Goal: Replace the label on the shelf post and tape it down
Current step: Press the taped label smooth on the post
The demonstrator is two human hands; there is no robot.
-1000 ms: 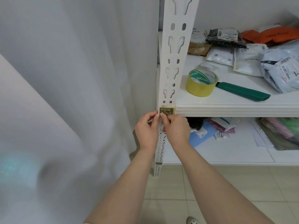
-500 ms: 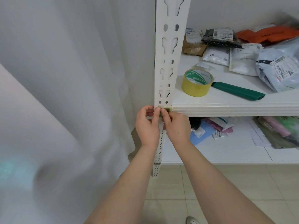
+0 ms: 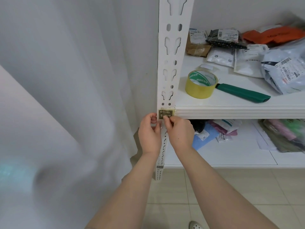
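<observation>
— Where is the label point(image 3: 166, 114) seen from the head camera?

— It is stuck on the white shelf post point(image 3: 171, 66), level with the upper shelf point(image 3: 231, 111), under yellowish tape.

— And the grip?

— The label's lower edge is pressed by the right hand point(image 3: 179, 133); nothing is grasped. The left hand point(image 3: 149, 134) is curled at the post's left edge, beside the label.

— Anything else?

— A tape roll point(image 3: 200, 86) and a green-handled tool point(image 3: 244, 92) are lying touching on the upper shelf.
</observation>
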